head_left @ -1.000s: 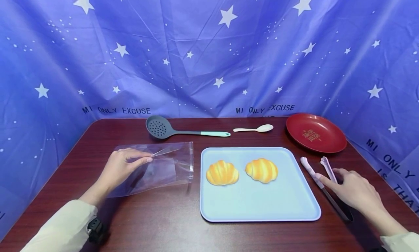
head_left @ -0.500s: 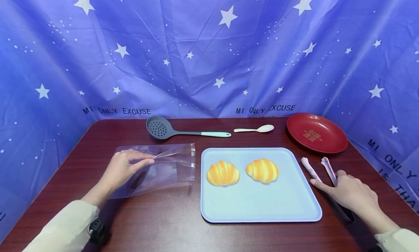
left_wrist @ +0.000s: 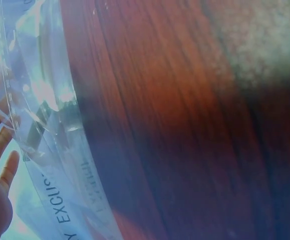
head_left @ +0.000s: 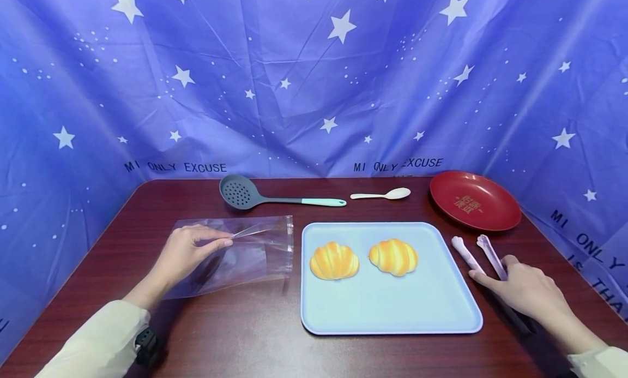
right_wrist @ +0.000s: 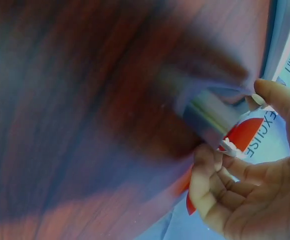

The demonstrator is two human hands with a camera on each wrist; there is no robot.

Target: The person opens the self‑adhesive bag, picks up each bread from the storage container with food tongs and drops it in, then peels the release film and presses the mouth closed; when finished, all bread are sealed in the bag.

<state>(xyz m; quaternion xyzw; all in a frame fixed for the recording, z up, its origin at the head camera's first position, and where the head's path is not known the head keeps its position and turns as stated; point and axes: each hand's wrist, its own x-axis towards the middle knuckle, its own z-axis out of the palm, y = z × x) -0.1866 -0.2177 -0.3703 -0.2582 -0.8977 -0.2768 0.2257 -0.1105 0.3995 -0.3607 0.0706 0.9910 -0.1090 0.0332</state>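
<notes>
My left hand (head_left: 188,252) pinches the upper layer of a clear plastic bag (head_left: 245,263) between thumb and fingertips, raising a fold. In the left wrist view the bag (left_wrist: 50,110) hangs beside the fingers. On the right, my right hand (head_left: 527,288) grips metal tongs with pale pink paw-shaped tips (head_left: 483,244). The thumb lies on one arm and the fingers on the other, with the tips apart. The right wrist view shows the bent metal end of the tongs (right_wrist: 209,117) between thumb and fingers. Two croissants, one left (head_left: 333,261) and one right (head_left: 393,257), lie on a light blue tray (head_left: 387,307).
Behind the bag lies a grey slotted skimmer (head_left: 240,191) with a mint handle. A white spoon (head_left: 392,193) is to its right. At the back right stands a red plate (head_left: 483,203). A blue star-patterned cloth (head_left: 314,94) hangs behind and beside the dark wooden table (head_left: 235,334).
My right hand has shifted slightly and closed its grip on the tongs, whose tips have drawn a little nearer each other. My left hand and the bag stay nearly still.
</notes>
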